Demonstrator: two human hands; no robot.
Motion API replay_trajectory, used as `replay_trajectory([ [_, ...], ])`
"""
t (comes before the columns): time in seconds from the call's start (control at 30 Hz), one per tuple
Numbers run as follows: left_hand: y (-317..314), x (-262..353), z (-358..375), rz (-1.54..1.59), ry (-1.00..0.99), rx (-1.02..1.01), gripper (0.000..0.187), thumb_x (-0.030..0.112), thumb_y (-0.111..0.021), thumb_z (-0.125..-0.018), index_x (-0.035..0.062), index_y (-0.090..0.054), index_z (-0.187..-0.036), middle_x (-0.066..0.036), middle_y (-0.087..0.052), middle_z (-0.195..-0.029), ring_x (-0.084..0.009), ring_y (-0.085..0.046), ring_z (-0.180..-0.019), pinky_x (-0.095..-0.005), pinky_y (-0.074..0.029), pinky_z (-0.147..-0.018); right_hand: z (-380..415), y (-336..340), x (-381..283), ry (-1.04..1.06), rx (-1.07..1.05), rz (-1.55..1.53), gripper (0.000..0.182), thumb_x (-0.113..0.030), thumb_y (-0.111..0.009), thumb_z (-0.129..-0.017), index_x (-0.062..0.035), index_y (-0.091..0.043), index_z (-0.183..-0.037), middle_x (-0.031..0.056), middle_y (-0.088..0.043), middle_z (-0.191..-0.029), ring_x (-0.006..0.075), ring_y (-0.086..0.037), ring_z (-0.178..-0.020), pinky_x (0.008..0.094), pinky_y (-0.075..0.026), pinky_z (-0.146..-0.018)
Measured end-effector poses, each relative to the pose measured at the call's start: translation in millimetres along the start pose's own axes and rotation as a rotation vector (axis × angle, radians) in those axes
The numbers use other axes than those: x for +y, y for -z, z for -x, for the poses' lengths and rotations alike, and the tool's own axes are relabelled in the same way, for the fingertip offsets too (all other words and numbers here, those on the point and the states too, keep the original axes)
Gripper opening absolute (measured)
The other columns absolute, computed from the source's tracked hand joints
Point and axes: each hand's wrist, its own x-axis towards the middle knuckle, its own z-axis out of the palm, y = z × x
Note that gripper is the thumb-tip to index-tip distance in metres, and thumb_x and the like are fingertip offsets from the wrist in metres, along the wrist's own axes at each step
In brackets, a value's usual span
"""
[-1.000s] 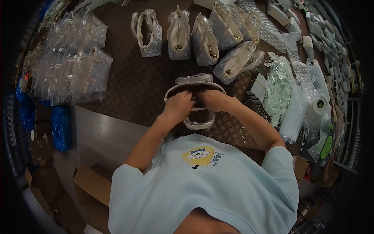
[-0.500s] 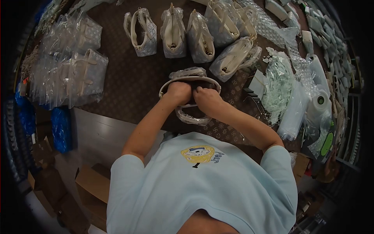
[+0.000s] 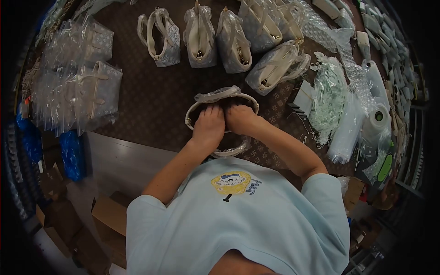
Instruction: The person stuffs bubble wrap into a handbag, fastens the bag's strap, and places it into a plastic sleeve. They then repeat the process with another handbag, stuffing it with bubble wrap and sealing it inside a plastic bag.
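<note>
A handbag (image 3: 188,120) stands with its mouth up at the table's near edge, its pale rim spread wide. Clear plastic wraps its far handle (image 3: 219,95) and near handle (image 3: 233,150). My left hand (image 3: 209,126) reaches into the mouth, back up, fingers stretched out, with the tips lost in the dark interior. Beside it my right hand (image 3: 241,119) is also inside the bag, its fingers bent and closed downward. Whatever lies under the right fingers is hidden. The two hands are close together.
Several plastic-covered handbags (image 3: 200,43) stand along the far side. More bags in clear sleeves (image 3: 103,89) lie at left. To the right are shredded filler (image 3: 327,101), a plastic film roll (image 3: 378,116) and bubble wrap (image 3: 353,75). A cardboard box (image 3: 110,215) sits below the table.
My left hand has gone from a curled fist to stretched fingers. My right hand has sunk deeper into the bag. The near handle hangs closer to my body.
</note>
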Motion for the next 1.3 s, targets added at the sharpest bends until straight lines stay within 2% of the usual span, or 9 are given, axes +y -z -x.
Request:
replay_trajectory([
  [0.27,-4,-20,-25,0.269,0.208,-0.305,0.037,0.013,-0.052,-0.075,-0.0031,-0.051,-0.108,-0.019,-0.053,-0.109,-0.0331,-0.052,-0.1,-0.0408,-0.043,-0.087,-24,27,4,-0.142,-0.335,-0.016,0.03,-0.019,-0.048,-0.079,-0.0019,-0.066,-0.095,0.0158,-0.063,-0.102,0.0266,-0.061,-0.094,0.0362,-0.049,-0.079],
  [0.47,-16,-6,-32,-0.064,0.167,-0.311,0.029,0.01,-0.05,-0.074,-0.0009,-0.056,-0.1,-0.022,-0.055,-0.106,-0.0332,-0.055,-0.098,-0.0427,-0.046,-0.08,-13,-7,12,-0.138,0.008,-0.058,0.029,-0.022,-0.046,-0.08,-0.0039,-0.067,-0.091,0.0162,-0.064,-0.097,0.0281,-0.063,-0.09,0.0386,-0.049,-0.079],
  [0.53,4,-12,-40,0.179,0.287,-0.628,0.022,0.01,-0.052,-0.072,-0.0006,-0.062,-0.09,-0.023,-0.06,-0.095,-0.0346,-0.059,-0.089,-0.0418,-0.047,-0.078,-32,-4,22,-0.005,-0.165,0.007,0.031,-0.022,-0.045,-0.081,-0.0032,-0.066,-0.093,0.0177,-0.063,-0.1,0.029,-0.061,-0.093,0.0391,-0.048,-0.081],
  [0.87,-4,-22,-35,0.2,0.318,-0.611,0.032,0.016,-0.056,-0.075,-0.0003,-0.057,-0.102,-0.021,-0.057,-0.108,-0.0299,-0.058,-0.098,-0.0398,-0.048,-0.082,-37,5,20,0.053,-0.077,-0.197,0.039,-0.023,-0.043,-0.082,0.001,-0.057,-0.109,0.0235,-0.053,-0.116,0.0346,-0.052,-0.107,0.0391,-0.04,-0.093],
  [0.93,6,-6,-16,0.063,0.147,-0.141,0.029,0.023,-0.06,-0.075,0.0021,-0.058,-0.095,-0.019,-0.061,-0.092,-0.0317,-0.06,-0.085,-0.0408,-0.048,-0.077,-37,3,24,0.034,-0.067,-0.193,0.041,-0.023,-0.043,-0.083,0.0019,-0.053,-0.114,0.0244,-0.052,-0.118,0.0344,-0.05,-0.11,0.039,-0.039,-0.094],
  [1.0,49,-7,-2,0.044,-0.08,-0.064,0.039,0.033,-0.065,-0.073,0.0034,-0.056,-0.098,-0.014,-0.062,-0.081,-0.0288,-0.062,-0.08,-0.0399,-0.048,-0.073,-32,-13,24,-0.036,-0.062,-0.259,0.043,-0.022,-0.044,-0.082,0.0001,-0.051,-0.118,0.0223,-0.051,-0.121,0.0333,-0.049,-0.112,0.0387,-0.038,-0.096],
  [1.1,98,-17,9,0.31,0.459,-0.05,0.05,0.037,-0.066,-0.071,0.004,-0.054,-0.106,-0.012,-0.064,-0.08,-0.0289,-0.062,-0.079,-0.0397,-0.048,-0.071,-24,-11,16,-0.045,0.058,-0.094,0.044,-0.022,-0.047,-0.082,-0.0006,-0.049,-0.12,0.021,-0.051,-0.122,0.0322,-0.049,-0.113,0.0377,-0.037,-0.097],
  [1.13,91,-29,5,0.192,0.452,-0.123,0.051,0.037,-0.066,-0.072,0.004,-0.053,-0.11,-0.013,-0.064,-0.082,-0.0289,-0.062,-0.08,-0.0395,-0.048,-0.07,-16,18,5,0.161,-0.05,0.083,0.043,-0.021,-0.048,-0.082,-0.0006,-0.05,-0.119,0.0201,-0.052,-0.12,0.0307,-0.052,-0.11,0.0378,-0.04,-0.094],
  [1.3,19,-38,23,0.133,0.289,-0.229,0.058,0.031,-0.057,-0.079,0.0043,-0.039,-0.128,-0.019,-0.063,-0.086,-0.032,-0.063,-0.076,-0.0403,-0.05,-0.067,-9,57,-7,-0.001,-0.456,0.155,0.039,-0.019,-0.051,-0.077,-0.0023,-0.056,-0.111,0.018,-0.05,-0.125,0.0262,-0.051,-0.112,0.0392,-0.046,-0.083],
])
